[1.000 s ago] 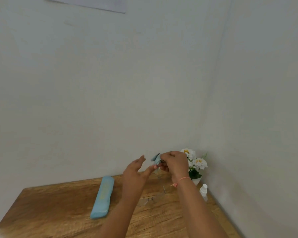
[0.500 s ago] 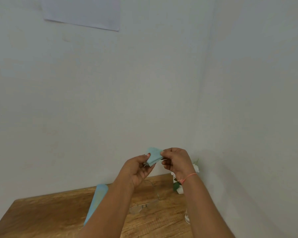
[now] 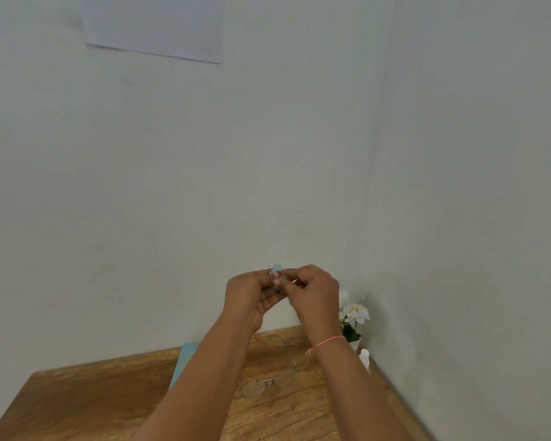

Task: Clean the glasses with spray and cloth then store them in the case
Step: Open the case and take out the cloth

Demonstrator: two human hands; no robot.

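Note:
A small light-blue cloth (image 3: pixel 277 268) is pinched between my left hand (image 3: pixel 252 296) and my right hand (image 3: pixel 312 289), both raised in front of the wall above the table. Most of the cloth is hidden inside the fingers. The thin-rimmed glasses (image 3: pixel 258 388) lie unfolded on the wooden table (image 3: pixel 93 405) under my forearms, partly covered by them. The light-blue case (image 3: pixel 185 354) lies to the left of the glasses, mostly behind my left forearm. A white spray bottle (image 3: pixel 365 358) stands at the table's right edge by the wall.
A small white pot of white flowers (image 3: pixel 352 316) stands in the table's back right corner, just behind the spray bottle. Walls close off the back and right sides of the table. A sheet of paper (image 3: pixel 153 23) hangs high on the back wall.
Both hands have closed in together on the cloth, which was spread wider half a second ago and now shows only as a corner. The camera view has tilted up slightly.

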